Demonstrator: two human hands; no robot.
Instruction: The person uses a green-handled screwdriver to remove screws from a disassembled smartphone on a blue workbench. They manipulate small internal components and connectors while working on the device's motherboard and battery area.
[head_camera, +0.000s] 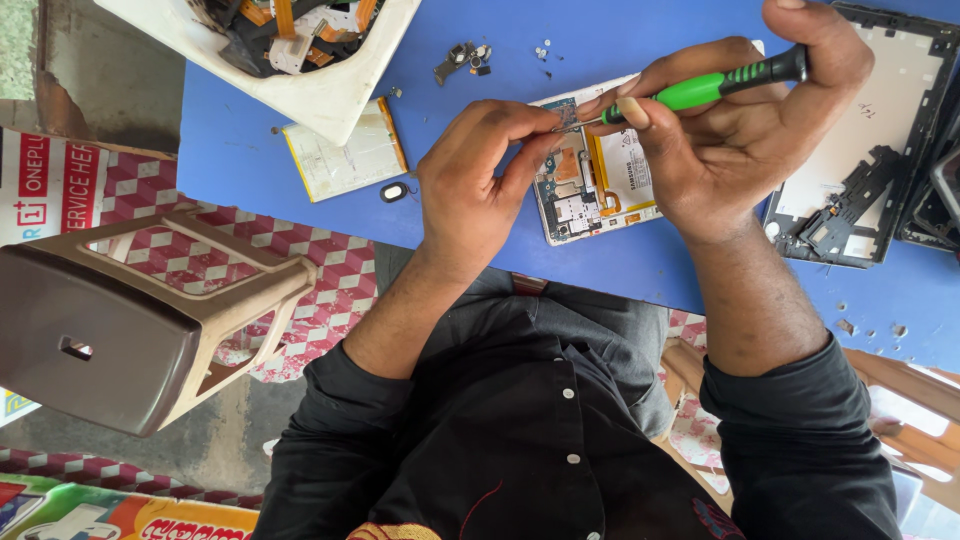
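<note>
Two bare hands work over a blue surface (250, 150), seen from above the person's head. Far left, off the surface, a brown plastic stool (120, 320) lies on its side above red-and-white checked flooring. At the surface's upper left a white tray (320, 95) holds loose orange flex cables and dark parts, and just beside its lower edge lies a flat pale battery pack (345, 155), with a small black oval part (394, 192) near its lower corner. A few tiny dark components (462, 58) are scattered further up.

The left hand (470, 195) has its thumb and forefinger pressed together, pinching a small metal piece (562, 122) at the top edge of an opened device (595, 175), whose circuit board and battery are exposed. The device lies flat on the surface between the two hands. The right hand (740, 130) has its fingers closed around a screwdriver with a green and black handle (720, 82), its tip meeting the same small piece. Right of that hand lies a detached black-framed back cover (880, 130), inner side up, touching the frame's edge.
</note>
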